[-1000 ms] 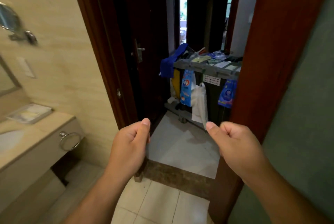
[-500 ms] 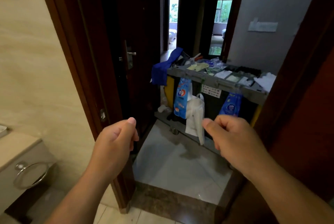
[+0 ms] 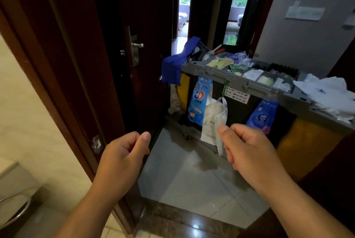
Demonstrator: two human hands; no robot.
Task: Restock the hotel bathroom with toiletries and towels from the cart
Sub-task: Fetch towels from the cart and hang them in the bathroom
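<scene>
The grey housekeeping cart [image 3: 255, 86] stands just outside the bathroom doorway. Its top tray holds small packets and sachets, with white folded towels [image 3: 330, 95] piled at its right end. A blue cloth [image 3: 176, 63] drapes over its left end. Blue refill pouches [image 3: 199, 101] and a white plastic bag [image 3: 213, 118] hang from its front. My left hand [image 3: 123, 159] and my right hand [image 3: 247, 151] are raised in front of me, fingers loosely curled, holding nothing, short of the cart.
The dark wooden door frame [image 3: 63, 76] rises on the left, with the open door and its metal handle [image 3: 137, 45] behind it. A dark stone threshold [image 3: 184, 218] crosses the floor. The vanity's chrome towel ring [image 3: 15, 211] is at lower left.
I have moved forward through the doorway, so the cart is nearer and larger. The vanity has slid out of view to the left. Both hands stay loosely curled.
</scene>
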